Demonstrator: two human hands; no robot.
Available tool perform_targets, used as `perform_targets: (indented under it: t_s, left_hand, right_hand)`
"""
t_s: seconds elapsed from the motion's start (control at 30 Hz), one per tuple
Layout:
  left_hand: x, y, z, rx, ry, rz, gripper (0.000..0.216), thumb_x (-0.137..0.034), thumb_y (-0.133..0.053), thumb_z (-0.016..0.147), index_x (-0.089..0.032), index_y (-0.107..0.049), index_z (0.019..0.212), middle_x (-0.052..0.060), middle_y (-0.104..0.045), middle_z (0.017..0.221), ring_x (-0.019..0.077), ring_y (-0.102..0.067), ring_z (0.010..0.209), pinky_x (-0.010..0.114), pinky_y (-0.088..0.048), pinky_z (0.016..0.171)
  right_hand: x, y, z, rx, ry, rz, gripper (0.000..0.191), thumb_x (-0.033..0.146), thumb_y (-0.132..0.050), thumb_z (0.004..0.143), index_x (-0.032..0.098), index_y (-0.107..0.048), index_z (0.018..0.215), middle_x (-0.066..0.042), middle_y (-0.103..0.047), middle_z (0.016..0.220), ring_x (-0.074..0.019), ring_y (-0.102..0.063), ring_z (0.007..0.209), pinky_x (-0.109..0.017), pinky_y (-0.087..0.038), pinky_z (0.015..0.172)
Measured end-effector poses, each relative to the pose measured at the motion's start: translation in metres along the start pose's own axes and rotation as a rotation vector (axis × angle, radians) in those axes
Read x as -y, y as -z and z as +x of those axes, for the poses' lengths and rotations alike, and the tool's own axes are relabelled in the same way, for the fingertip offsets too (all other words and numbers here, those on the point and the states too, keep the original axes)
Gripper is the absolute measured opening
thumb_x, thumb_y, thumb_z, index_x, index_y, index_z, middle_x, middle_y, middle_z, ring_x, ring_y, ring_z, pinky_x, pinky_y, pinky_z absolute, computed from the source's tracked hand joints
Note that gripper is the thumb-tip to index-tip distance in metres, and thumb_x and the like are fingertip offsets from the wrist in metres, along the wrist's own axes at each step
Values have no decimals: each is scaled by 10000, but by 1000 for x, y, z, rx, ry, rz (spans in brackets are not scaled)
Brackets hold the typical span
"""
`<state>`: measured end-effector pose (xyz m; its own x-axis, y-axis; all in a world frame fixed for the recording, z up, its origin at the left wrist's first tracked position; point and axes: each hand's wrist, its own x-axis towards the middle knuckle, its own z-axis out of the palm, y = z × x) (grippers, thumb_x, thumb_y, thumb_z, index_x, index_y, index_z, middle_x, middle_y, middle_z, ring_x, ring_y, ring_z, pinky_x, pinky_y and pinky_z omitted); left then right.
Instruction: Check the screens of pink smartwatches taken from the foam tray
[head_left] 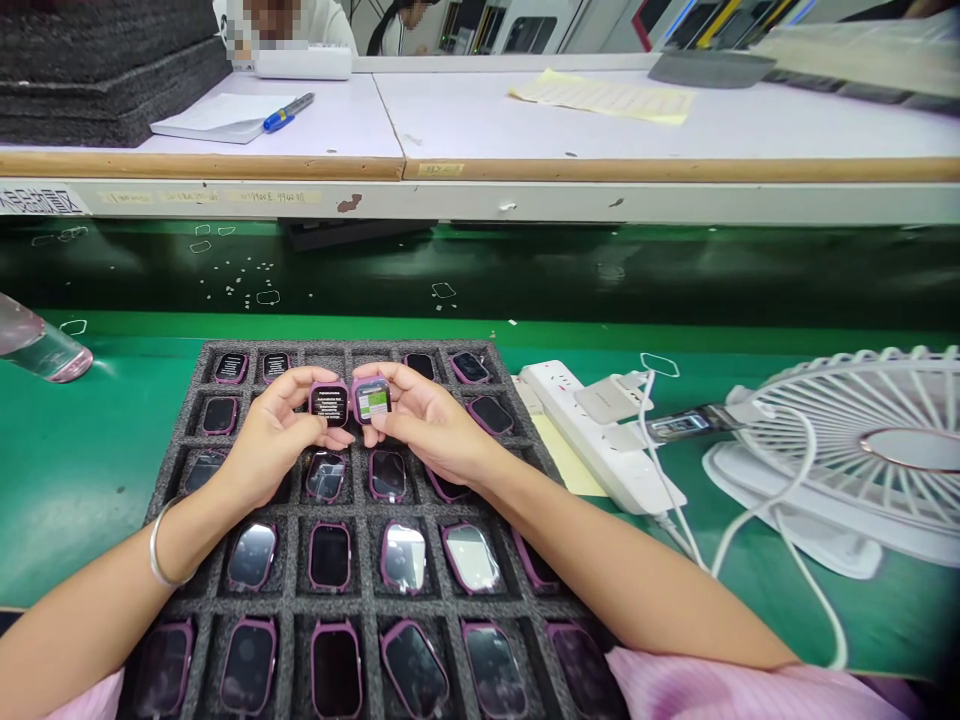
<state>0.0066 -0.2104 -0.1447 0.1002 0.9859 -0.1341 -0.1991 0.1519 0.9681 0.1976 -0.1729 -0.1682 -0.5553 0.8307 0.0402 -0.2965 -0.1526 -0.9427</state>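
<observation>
Two lit purple-framed square watch bodies (328,405): hung side by side above the dark-grey foam tray (365,560), screens readable.
Left hand (281,435): pinched the text-screened one by its edges, forearm slanting inward.
Right hand (431,420): pinched the green-screened one (372,397), thumb low on its screen.
Tray cells: separated other watch bodies (330,557), likely against scratches.

Purple text-lit watch (328,404) beside second watch (373,397), partly green-screened

Watch screen (328,406): "Automatische test"; shelf labels (274,197) blurred.
</observation>
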Motion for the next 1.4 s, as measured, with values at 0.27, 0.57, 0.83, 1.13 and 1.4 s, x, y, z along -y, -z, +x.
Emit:
perform_targets:
  t_s: [0.27, 0.57, 0.83, 1.13, 1.4]
  left_hand:
    - [2, 1, -1, 4, 34, -3, 305, -297, -707, 821, -179, -634, 1093, 3, -698, 953, 188, -773, 672, 315, -669, 686]
    - [0, 2, -2, 23, 54, -49, 277, -270, -684, 806, -182, -661, 1067, -2, -694, 907, 230, -782, 679, 349, -670, 694]
    - [1, 2, -2, 30, 43, -42, 301, -223, -709, 759, -188, -666, 1055, 6, -714, 940, 220, -780, 673, 340, -671, 690]
    - [0, 2, -1, 20, 35, -50, 279, -246, -725, 786, -183, -659, 1050, -11, -704, 910, 219, -779, 654, 318, -676, 669]
    - [-1, 1, -1, 3, 29, -22, 318, -245, -748, 763, -175, -643, 1055, 5, -721, 948, 201, -771, 635, 296, -663, 645]
  right_hand:
    - [-4, -1, 4, -77, -35, 27, 322, 261, -771, 822, 200, -611, 1095, 42, -614, 817, -75, -581, 560, -229, -497, 576]
    - [-4, -1, 3, -88, -53, 84, 314, 271, -797, 797, 198, -643, 1060, 46, -633, 798, -74, -590, 537, -216, -496, 548]
    - [-6, 0, 2, -80, -9, 38, 303, 228, -770, 811, 202, -634, 1080, 41, -630, 857, -68, -581, 548, -224, -491, 553]
    - [-3, 0, 1, -39, -13, 48, 329, 180, -744, 794, 199, -625, 1100, 40, -650, 843, -86, -625, 585, -238, -510, 601]
    - [-4, -1, 1, -29, -29, 41, 324, 229, -751, 832, 205, -609, 1122, 30, -669, 824, -108, -648, 604, -258, -534, 614]
